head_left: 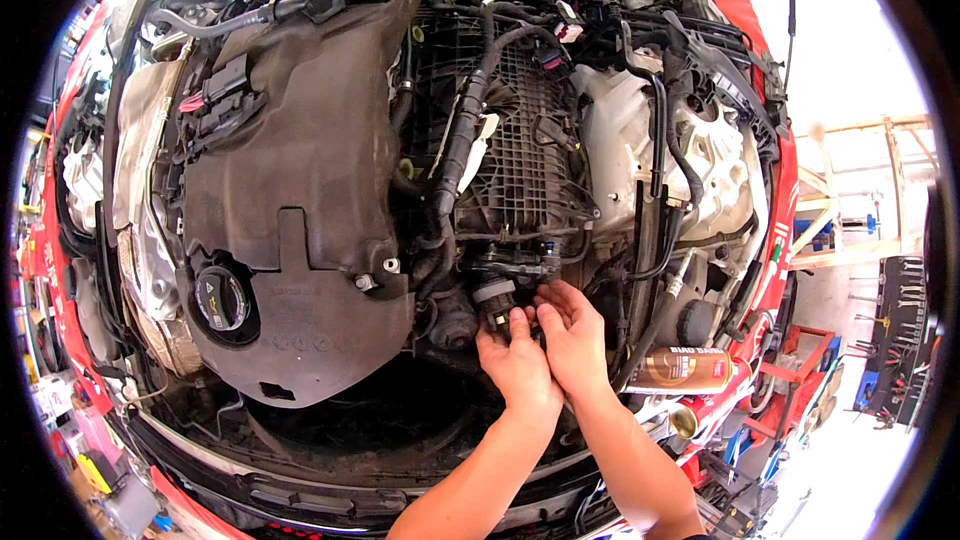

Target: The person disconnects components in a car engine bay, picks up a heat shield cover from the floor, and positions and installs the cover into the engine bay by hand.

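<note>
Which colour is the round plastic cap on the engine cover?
The round plastic cap is black, clearest in the head view.

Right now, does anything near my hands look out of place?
To the right of your right hand, a brown can lies on its side; it looks out of place, apparently loose rather than a fitted part.

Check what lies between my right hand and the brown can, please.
In the head view, a slanting black hose runs between the right hand and the brown can.
</note>
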Motion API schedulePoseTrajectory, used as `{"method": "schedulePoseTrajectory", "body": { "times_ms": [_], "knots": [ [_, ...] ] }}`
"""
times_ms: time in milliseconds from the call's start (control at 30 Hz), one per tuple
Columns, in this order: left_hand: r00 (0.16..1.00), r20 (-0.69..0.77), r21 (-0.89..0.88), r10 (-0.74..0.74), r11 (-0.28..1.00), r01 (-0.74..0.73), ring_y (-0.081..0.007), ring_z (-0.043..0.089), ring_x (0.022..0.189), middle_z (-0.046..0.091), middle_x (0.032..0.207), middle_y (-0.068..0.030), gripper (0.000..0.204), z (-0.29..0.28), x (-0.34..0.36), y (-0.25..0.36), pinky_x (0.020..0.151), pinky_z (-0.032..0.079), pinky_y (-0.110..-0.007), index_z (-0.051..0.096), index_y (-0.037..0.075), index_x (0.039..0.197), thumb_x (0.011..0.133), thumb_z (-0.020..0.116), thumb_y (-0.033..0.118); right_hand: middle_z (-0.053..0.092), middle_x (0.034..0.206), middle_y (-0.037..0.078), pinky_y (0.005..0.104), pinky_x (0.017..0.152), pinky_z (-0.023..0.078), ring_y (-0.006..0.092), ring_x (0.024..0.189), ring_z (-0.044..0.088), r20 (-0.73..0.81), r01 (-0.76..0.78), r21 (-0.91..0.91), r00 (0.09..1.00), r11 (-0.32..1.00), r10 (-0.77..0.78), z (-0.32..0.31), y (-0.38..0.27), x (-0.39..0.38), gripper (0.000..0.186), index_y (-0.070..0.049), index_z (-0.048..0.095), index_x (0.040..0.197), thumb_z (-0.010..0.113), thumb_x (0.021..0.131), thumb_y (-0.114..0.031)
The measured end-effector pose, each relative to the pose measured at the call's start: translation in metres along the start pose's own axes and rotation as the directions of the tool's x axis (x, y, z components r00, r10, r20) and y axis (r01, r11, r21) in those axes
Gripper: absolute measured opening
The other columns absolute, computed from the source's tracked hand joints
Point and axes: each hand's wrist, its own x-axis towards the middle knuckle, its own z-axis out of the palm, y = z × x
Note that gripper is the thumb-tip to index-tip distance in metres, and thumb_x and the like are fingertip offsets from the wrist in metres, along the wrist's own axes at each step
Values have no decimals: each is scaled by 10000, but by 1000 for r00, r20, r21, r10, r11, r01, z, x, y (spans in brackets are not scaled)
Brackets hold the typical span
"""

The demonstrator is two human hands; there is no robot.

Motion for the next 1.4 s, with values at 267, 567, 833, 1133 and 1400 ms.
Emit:
{"method": "schedulePoseTrajectory", "body": {
  "times_ms": [267, 567, 833, 1133, 1400],
  "knots": [
    [999, -9, -63, -47, 997, 46, -225, 643, 996, 633, 1160, -119, 216, 2, 3, 8, 866, 545, -354, 502, -20, 1229, 1034, 523, 68, 697, 998, 303, 425, 836, 555, 411, 954, 703, 124, 149, -328, 986, 933, -114, 2, -5, 15, 410, 109, 639, 1130, 685, 886, -217],
    [990, 97, -31, -100, 994, 103, -247, 619, 1023, 637, 1115, -104, 288, -17, 17, -1, 898, 522, -406, 572, 2, 1154, 1045, 536, 266, 632, 1208, 287, 473, 986, 481, 431, 1123, 616, 159, 295, -364, 954, 884, -253, -1, 0, 10, 464, 71, 595, 1262, 611, 927, -251],
    [997, 38, -73, -72, 995, 75, -197, 644, 967, 674, 1049, -98, 203, -16, 24, -3, 887, 516, -349, 598, -10, 1128, 985, 613, 133, 630, 1219, 203, 530, 1124, 337, 358, 1225, 557, 369, 476, -550, 876, 686, -312, -19, 4, 6, 506, 45, 545, 1289, 645, 829, -139],
    [995, 94, 28, 16, 999, -19, -222, 591, 1085, 614, 1196, -77, 511, -12, 17, -3, 931, 499, -398, 558, 29, 1270, 972, 648, 434, 628, 1238, 221, 508, 1166, 300, 355, 1224, 560, 485, 521, -571, 838, 635, -251, -19, -1, 8, 635, 20, 483, 1402, 681, 826, -160],
    [997, 50, -114, -53, 992, 59, -170, 609, 1029, 664, 1146, -36, 360, -19, 27, -5, 909, 495, -329, 639, 24, 1157, 936, 735, 291, 653, 1139, 198, 495, 1107, 375, 366, 1110, 600, 479, 600, -590, 799, 540, -365, -8, 11, 9, 596, 20, 522, 1363, 657, 799, -115]
  ]
}}
